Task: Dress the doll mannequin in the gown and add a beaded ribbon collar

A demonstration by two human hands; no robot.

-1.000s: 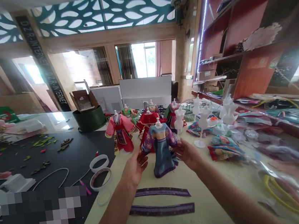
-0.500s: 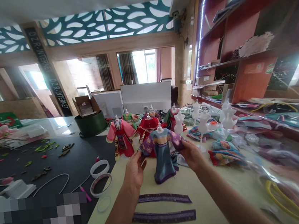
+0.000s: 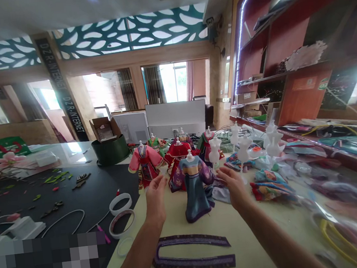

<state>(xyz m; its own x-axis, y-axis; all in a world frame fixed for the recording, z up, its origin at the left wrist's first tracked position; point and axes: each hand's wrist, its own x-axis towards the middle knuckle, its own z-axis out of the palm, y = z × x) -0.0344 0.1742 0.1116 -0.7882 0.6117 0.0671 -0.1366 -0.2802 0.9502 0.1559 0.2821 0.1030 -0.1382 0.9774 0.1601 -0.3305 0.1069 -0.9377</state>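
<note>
A small doll dress form wears a robe with purple flowered sleeves and a shiny blue skirt; it stands upright in front of me. To its left is my left hand, fingers drawn together with nothing visible in them, a little apart from the sleeve. My right hand is on the other side, its thumb and fingers apart, close to the right sleeve but not holding it. Nearer to me a dark purple patterned trim strip lies in a U shape, its bend by my left forearm.
Behind stand forms in a pink robe, a red robe and others. Bare white mannequins and folded colourful cloth are on the right. Tape rolls, a pink pen and a power strip lie left.
Both hands have let go of the sleeves and moved outward. The sleeves now hang down beside the skirt. My left forearm has shifted, showing the bend of the trim strip.
</note>
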